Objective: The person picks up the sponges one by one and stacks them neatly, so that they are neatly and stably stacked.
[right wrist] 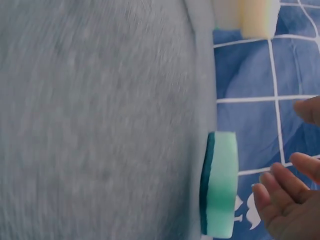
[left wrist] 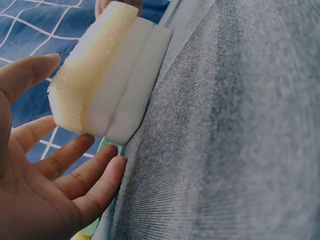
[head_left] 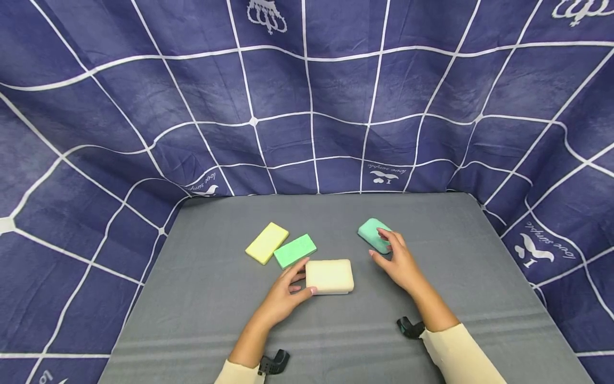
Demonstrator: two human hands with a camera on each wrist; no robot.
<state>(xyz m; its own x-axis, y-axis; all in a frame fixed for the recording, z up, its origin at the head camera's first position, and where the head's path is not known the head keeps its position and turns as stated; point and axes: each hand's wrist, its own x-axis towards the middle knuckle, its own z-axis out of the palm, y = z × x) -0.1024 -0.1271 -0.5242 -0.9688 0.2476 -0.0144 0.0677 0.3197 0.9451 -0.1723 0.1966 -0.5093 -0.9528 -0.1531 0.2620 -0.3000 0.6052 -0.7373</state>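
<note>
A cream sponge (head_left: 329, 274) lies on the grey cloth; in the left wrist view two white layers (left wrist: 131, 75) show beneath its cream foam (left wrist: 95, 65). My left hand (head_left: 284, 294) is at its left end, thumb and fingers spread about it without gripping. In the left wrist view the thumb stands off the foam, while the fingertips are close to the near end; whether they touch is hard to tell. My right hand (head_left: 399, 261) hovers with loosely bent fingers over a teal sponge (head_left: 373, 233), which has a dark green underside (right wrist: 206, 185). A gap separates hand and sponge in the right wrist view.
A bright green sponge (head_left: 295, 250) lies just beyond my left fingers, its corner near a yellow sponge (head_left: 267, 243). Grey cloth (head_left: 216, 298) covers the table. Blue curtains with white grid lines (head_left: 336, 96) enclose the back and sides.
</note>
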